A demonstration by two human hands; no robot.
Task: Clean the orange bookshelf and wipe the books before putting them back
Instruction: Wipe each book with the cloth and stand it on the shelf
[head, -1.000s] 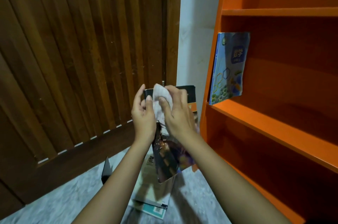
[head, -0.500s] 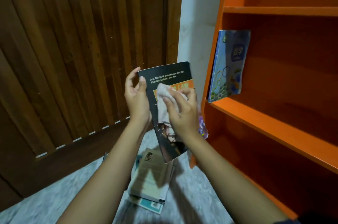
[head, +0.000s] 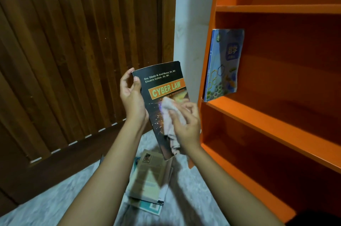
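— Since 0.5 s ago, cloth [head: 170, 113] slid lower on the book [head: 162, 96] at frame centre.
— Grip?
— Left hand [head: 132, 100] clasps its edge; right hand [head: 186, 126] presses the cloth. Pushing hard could make it slip.

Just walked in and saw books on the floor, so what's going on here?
A person is wiping books. The left hand holds up a black Cyber Law book while the right hand rubs a white cloth over its cover. One blue book already stands on the orange bookshelf; a few more books lie stacked on the floor below.
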